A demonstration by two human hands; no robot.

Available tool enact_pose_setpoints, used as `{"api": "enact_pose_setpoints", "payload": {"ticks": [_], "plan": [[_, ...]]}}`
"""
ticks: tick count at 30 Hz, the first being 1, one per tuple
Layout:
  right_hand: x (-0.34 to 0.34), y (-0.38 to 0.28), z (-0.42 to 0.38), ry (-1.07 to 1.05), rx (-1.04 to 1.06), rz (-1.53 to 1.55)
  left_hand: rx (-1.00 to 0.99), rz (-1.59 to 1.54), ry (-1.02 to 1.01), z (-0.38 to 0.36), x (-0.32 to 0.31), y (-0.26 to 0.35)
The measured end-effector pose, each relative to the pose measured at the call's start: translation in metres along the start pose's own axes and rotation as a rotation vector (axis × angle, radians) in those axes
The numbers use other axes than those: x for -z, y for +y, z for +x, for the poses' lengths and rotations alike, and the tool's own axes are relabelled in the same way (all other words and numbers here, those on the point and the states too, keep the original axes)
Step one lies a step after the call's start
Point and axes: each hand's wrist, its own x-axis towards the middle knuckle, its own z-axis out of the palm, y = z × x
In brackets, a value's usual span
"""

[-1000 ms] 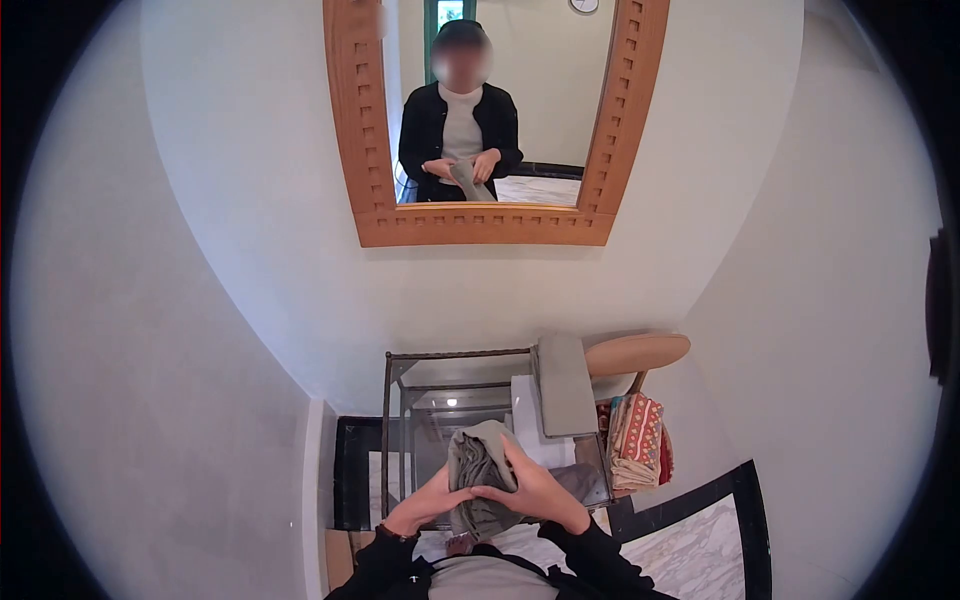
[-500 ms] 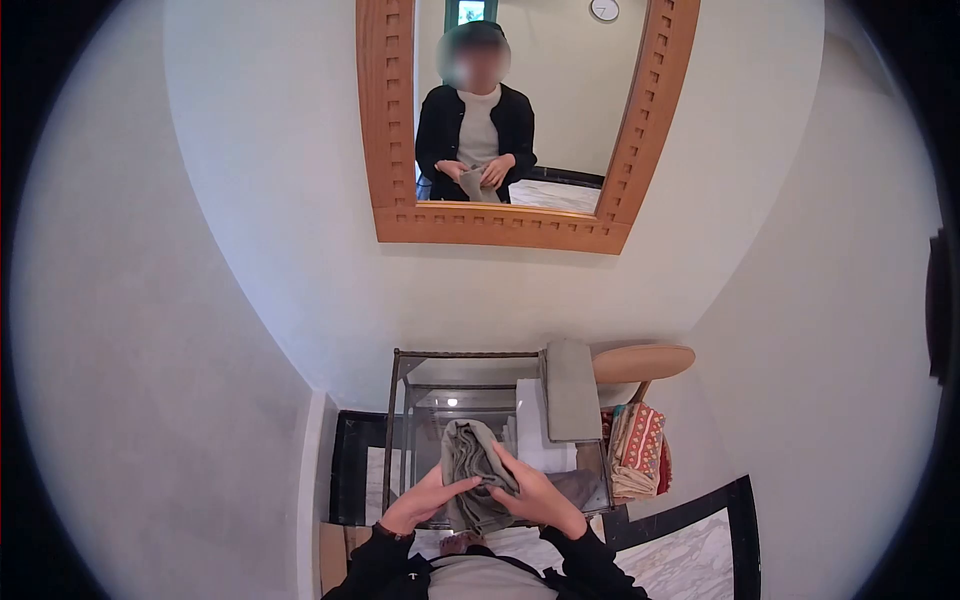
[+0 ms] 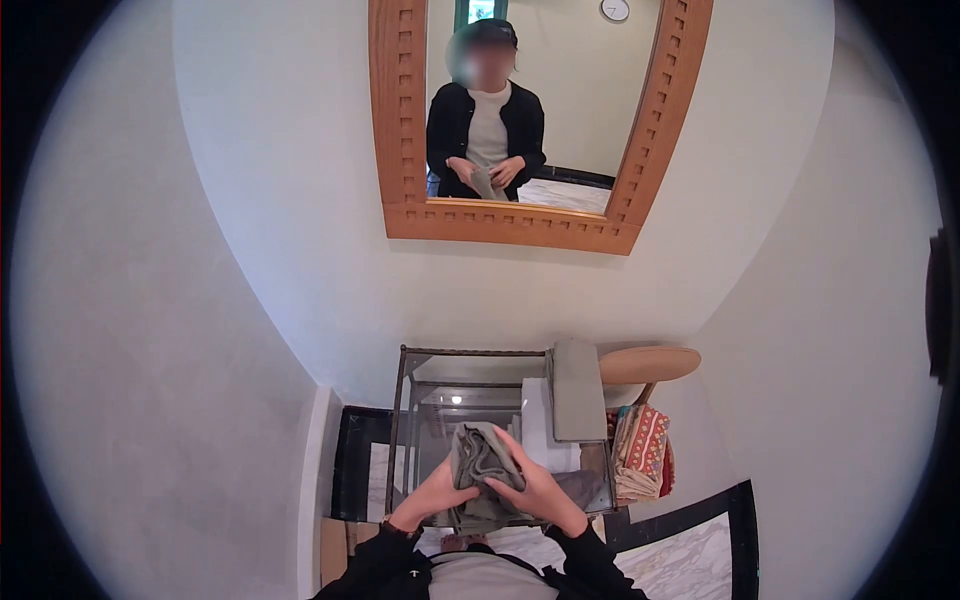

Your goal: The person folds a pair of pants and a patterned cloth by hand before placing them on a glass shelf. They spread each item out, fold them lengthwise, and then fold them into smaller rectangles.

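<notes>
A grey-green cloth [image 3: 478,470] is bunched up between both hands, just over the near edge of a glass table [image 3: 430,400]. Its upper part rises in a rounded fold above the fingers, and a crumpled tail hangs down below them toward the person's chest. The left hand [image 3: 437,496] grips the cloth from the left side, fingers curled into the fabric. The right hand [image 3: 535,490] clasps it from the right, thumb and forefinger reaching up along the fold, the other fingers closed on the bundle. Both wrists come out of black sleeves.

The table has a thin dark metal frame and a see-through top, and it stands against a pale wall. On its right part lies a folded grey cloth [image 3: 578,390], long and flat, resting partly on a white folded piece [image 3: 538,425]. Another grey piece [image 3: 582,488] lies just beside the right hand. To the right of the table stands a round wooden stool [image 3: 650,363], and below it sits a patterned red fabric [image 3: 640,450].

Higher on the wall hangs a mirror [image 3: 405,150] in a wooden frame, and it shows the person in a black jacket and white top holding the cloth at waist height.
</notes>
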Motion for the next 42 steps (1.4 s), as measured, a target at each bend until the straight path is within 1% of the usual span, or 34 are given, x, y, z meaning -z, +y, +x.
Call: {"api": "enact_pose_setpoints", "payload": {"ticks": [1, 3, 4, 6, 7, 9, 12, 13, 14, 16, 17, 19, 21, 23, 26, 29, 31, 34, 37, 40, 41, 42], "plan": [[0.000, 0.000, 0.001, -0.004, 0.061, -0.079, -0.043, 0.031, 0.008, 0.000, 0.001, -0.003], [0.007, 0.006, 0.001, 0.019, 0.069, -0.145, -0.126, 0.092, 0.022, -0.002, 0.005, -0.007], [0.012, 0.010, 0.000, 0.030, 0.072, -0.178, -0.116, 0.174, 0.028, -0.003, 0.011, -0.008], [0.024, 0.017, -0.005, 0.078, -0.075, -0.133, -0.095, 0.338, 0.041, -0.004, 0.029, -0.004], [0.030, 0.019, -0.007, 0.102, -0.148, -0.111, -0.041, 0.371, 0.023, -0.005, 0.038, 0.006], [0.043, 0.019, -0.008, 0.150, -0.142, -0.053, 0.067, 0.436, -0.011, -0.009, 0.057, 0.031], [0.044, 0.033, -0.006, 0.245, -0.116, -0.046, 0.068, 0.692, 0.136, -0.009, 0.077, 0.032], [0.044, 0.043, -0.005, 0.281, -0.107, -0.058, 0.051, 0.718, 0.246, -0.007, 0.078, 0.031], [0.044, 0.056, -0.004, 0.267, -0.179, -0.111, -0.001, 0.763, 0.262, -0.003, 0.084, 0.019], [0.041, 0.087, 0.000, 0.231, -0.324, -0.212, -0.099, 0.852, 0.295, 0.012, 0.100, -0.028], [0.037, 0.105, 0.002, 0.264, -0.284, -0.247, -0.127, 0.923, 0.320, 0.016, 0.102, -0.045], [0.026, 0.136, 0.003, 0.330, -0.207, -0.315, -0.131, 0.958, 0.363, 0.021, 0.098, -0.054], [0.025, 0.144, 0.004, 0.386, -0.084, -0.358, -0.111, 1.009, 0.385, 0.021, 0.092, -0.057], [0.025, 0.160, 0.008, 0.452, 0.048, -0.413, -0.147, 1.018, 0.447, 0.021, 0.090, -0.057], [0.021, 0.142, 0.008, 0.483, -0.106, -0.307, -0.202, 1.064, 0.484, 0.015, 0.089, -0.062], [0.022, 0.145, 0.007, 0.347, -0.014, -0.464, -0.279, 1.119, 0.499, 0.012, 0.091, -0.068], [0.024, 0.151, 0.005, 0.258, -0.033, -0.526, -0.357, 1.150, 0.508, 0.010, 0.094, -0.071], [0.026, 0.160, 0.003, 0.167, -0.053, -0.572, -0.109, 0.571, 0.438, 0.007, 0.090, -0.067], [0.024, 0.160, -0.002, 0.084, -0.079, -0.628, -0.006, 0.284, 0.289, 0.002, 0.086, -0.042], [0.017, 0.171, -0.009, 0.041, -0.129, -0.692, -0.056, 0.056, 0.179, 0.000, 0.081, -0.031], [0.016, 0.177, -0.010, 0.035, -0.150, -0.710, -0.015, 0.115, 0.130, -0.001, 0.083, -0.028], [0.016, 0.178, -0.010, 0.111, -0.092, -0.737, 0.024, 0.174, 0.081, -0.004, 0.086, -0.025]]}}
